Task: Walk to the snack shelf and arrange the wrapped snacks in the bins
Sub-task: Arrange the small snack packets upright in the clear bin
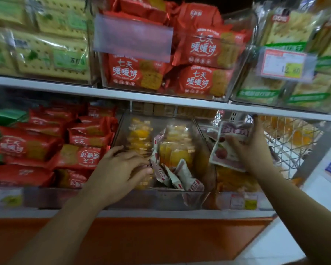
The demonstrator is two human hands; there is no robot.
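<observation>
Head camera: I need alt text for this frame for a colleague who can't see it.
A person's right hand holds pink-and-white snack packets over the right bin, while the left hand reaches into the middle clear bin of yellow packets and more pink-and-white ones. Red biscuit packs fill the bins to the left and above.

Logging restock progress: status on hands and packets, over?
Left hand in middle bin, touching packets, grip unclear. Right hand holds pink-white packets. Stray packets mixed among yellow packets in that bin.
</observation>
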